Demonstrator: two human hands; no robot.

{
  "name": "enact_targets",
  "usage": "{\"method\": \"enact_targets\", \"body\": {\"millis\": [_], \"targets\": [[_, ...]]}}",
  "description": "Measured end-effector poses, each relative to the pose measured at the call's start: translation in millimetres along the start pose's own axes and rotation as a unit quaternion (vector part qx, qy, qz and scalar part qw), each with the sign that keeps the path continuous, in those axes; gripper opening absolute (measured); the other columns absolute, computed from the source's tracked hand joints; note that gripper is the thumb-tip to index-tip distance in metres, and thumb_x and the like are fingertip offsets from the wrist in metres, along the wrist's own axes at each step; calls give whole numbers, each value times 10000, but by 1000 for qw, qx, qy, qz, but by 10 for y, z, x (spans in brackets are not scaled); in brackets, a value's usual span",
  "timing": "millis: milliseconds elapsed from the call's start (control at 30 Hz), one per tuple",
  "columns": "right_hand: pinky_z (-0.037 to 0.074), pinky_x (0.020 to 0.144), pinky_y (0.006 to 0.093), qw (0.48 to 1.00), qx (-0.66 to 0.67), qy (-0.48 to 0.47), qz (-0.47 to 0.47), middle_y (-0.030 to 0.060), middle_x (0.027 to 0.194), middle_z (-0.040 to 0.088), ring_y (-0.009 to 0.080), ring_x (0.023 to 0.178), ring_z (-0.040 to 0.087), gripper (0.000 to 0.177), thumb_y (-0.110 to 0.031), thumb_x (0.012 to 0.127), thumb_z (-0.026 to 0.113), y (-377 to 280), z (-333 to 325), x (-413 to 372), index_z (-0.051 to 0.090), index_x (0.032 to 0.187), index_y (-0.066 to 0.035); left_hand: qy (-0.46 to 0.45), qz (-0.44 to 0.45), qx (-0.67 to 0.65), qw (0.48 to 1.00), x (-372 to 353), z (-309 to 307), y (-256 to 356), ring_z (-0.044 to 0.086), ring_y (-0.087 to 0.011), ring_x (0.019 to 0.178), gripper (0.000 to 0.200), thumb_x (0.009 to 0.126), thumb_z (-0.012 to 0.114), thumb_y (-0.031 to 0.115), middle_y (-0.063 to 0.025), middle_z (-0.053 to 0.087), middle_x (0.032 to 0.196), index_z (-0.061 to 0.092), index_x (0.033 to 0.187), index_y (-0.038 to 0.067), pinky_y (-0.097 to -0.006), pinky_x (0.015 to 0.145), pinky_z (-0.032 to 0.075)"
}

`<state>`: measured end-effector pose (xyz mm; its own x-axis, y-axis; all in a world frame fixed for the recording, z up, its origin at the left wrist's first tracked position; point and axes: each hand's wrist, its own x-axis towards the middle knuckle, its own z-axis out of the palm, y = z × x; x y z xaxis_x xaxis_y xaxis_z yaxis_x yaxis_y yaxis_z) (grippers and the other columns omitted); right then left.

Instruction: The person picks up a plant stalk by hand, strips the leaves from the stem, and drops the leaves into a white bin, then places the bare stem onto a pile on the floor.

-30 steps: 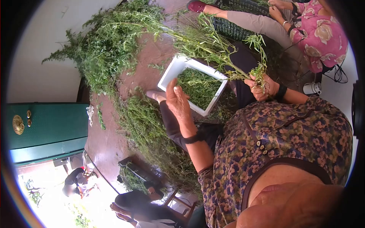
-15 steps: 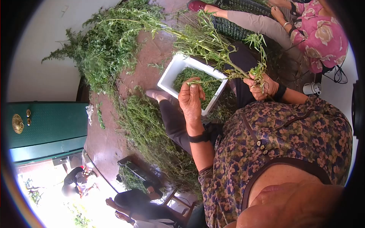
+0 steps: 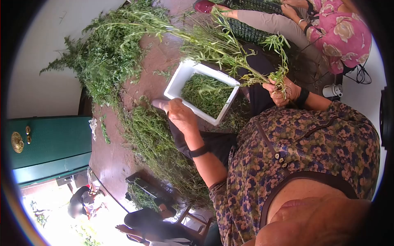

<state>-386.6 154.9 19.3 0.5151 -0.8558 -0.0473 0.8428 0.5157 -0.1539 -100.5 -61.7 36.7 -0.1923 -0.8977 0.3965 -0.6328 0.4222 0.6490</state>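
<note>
Stalks (image 3: pixel 259 74) fan away from my right hand (image 3: pixel 289 92), whose fingers are closed around their gathered ends. Gripping them here, close to my body, seems to keep the bundle together while the long leafy tops reach forward, clear of my lap. The white box (image 3: pixel 177 81) lies open between my legs (image 3: pixel 258 61), probably so that both hands can reach it, and its high walls keep the loose green leaves (image 3: pixel 205 96) contained. My left hand (image 3: pixel 182 116) is at the box's near-left corner, fingers curled inward; I cannot tell whether they pinch anything, or whether they touch the rim.

One heap of greenery (image 3: pixel 111 61) lies ahead to my left and another pile (image 3: pixel 156 139) runs beside my left leg, which I judge leaves both near my seat. Beyond my right knee, a person in a pink flowered top (image 3: pixel 340 37) sits by a dark crate (image 3: pixel 254 30).
</note>
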Motion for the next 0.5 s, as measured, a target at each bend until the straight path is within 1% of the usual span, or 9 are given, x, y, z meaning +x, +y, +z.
{"method": "enact_targets", "body": {"millis": [100,133,167,200,267,333,367,433,500], "targets": [[194,291,255,999,17,-35,18,7,470,316,96,311,240,358,-414,965,352,-16,44,117,415,806,-99,-60,18,-50,997,-104,116,124,622,-239,672,272,825,582,124,-151,655,795,614,1059,-11,-354,618,482],[197,292,252,999,25,-40,20,1,467,313,92,313,241,375,-431,967,351,-5,40,154,408,797,-101,-102,11,-66,993,-146,166,140,634,-290,720,500,762,625,59,-200,643,889,507,1236,-47,-374,714,512],[195,292,248,999,24,-41,21,-2,463,307,90,313,240,373,-429,967,352,2,68,198,409,797,-103,-135,-25,-88,987,-176,137,266,606,-221,683,595,756,679,115,-212,629,942,457,1286,-36,-340,681,506],[193,292,245,999,23,-40,23,-5,459,301,89,313,239,371,-428,968,353,5,108,241,409,797,-104,-183,-57,-146,971,-175,60,406,577,-190,650,567,768,699,172,-171,625,986,488,1257,-21,-317,637,487],[189,289,239,998,15,-52,29,-8,454,306,83,310,239,369,-430,969,355,1,143,319,417,802,-107,-214,-79,-316,921,-215,7,580,536,-145,614,555,780,725,249,-129,618,1034,519,1220,-17,-281,583,462],[184,312,244,997,20,-47,51,-22,455,239,79,328,212,400,-463,972,319,-36,126,331,395,787,-115,-175,-48,-526,831,-240,54,684,514,-120,606,581,779,738,289,-129,614,1041,518,1204,-39,-255,560,450],[182,324,246,997,22,-45,61,-29,456,205,77,337,199,416,-479,973,301,-48,123,339,385,780,-120,-178,-49,-551,814,-233,29,695,514,-113,612,580,781,736,291,-130,610,1051,517,1200,-45,-249,557,448],[182,326,248,997,17,-44,57,-25,458,212,79,338,203,415,-482,970,309,-21,134,369,387,782,-121,-182,-52,-602,775,-228,-11,713,513,-100,625,580,785,734,294,-132,602,1072,514,1192,-56,-236,550,445],[183,329,249,998,8,-37,51,-22,462,219,81,339,208,411,-479,971,312,-1,139,372,388,784,-121,-165,-65,-572,801,-241,-61,765,495,-88,570,406,841,680,249,-111,630,925,566,1099,-44,-231,515,425]]}}
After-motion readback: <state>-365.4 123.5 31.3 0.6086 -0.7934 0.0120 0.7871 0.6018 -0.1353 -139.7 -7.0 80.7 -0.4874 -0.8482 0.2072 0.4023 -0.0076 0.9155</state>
